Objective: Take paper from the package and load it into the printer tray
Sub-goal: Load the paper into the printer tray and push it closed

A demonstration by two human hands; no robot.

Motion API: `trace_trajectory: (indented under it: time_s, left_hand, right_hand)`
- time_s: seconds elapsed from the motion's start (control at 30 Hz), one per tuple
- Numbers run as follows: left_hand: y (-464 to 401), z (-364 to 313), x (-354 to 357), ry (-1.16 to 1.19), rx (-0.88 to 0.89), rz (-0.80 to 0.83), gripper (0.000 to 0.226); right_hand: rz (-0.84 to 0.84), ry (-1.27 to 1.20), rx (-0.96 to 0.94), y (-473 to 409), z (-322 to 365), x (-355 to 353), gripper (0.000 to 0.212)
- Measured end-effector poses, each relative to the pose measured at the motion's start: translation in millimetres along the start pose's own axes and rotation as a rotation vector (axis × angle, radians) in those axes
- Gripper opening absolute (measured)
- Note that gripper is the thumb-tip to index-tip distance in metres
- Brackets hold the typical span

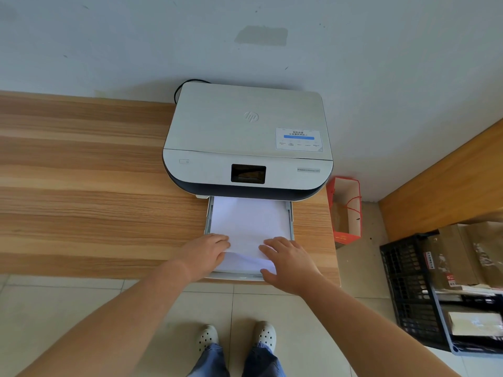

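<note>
Both hands lie flat on the paper [249, 224], fingers loosely spread and pressing down, not curled around anything: the left hand [205, 253] at the stack's near-left corner, the right hand [288, 263] at its near-right. The white stack sits in the pulled-out tray [291, 221] at the near side of the printer [246, 140], on the wooden table [81, 186]. A thin stack like this is probably light, limp and slippery sheet on sheet, so it is best squared by its edges with flat palms, not pinched. The stack's far edge disappears under the printer body, so how deep it is seated cannot be told. No paper package is visible.
</note>
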State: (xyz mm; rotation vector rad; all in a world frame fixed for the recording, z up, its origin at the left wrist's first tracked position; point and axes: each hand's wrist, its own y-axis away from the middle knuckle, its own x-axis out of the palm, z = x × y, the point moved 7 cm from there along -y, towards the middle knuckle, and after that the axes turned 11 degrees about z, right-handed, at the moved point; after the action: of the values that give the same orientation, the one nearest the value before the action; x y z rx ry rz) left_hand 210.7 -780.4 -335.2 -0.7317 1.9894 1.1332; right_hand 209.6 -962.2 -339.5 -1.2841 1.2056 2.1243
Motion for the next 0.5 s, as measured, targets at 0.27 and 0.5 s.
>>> trace_trajectory:
  time_s: [0.27, 0.5]
  left_hand:
    - [11.1, 5.9, -1.3, 0.174, -0.096, -0.128, 0.043]
    - [22.2, 0.0, 7.5, 0.181, -0.226, -0.111, 0.070]
  right_hand:
    - [-0.031, 0.031, 0.049, -1.5, -0.2, 0.3, 0.046]
    - [-0.028, 0.059, 0.080, 0.7, -1.3, 1.8, 0.044]
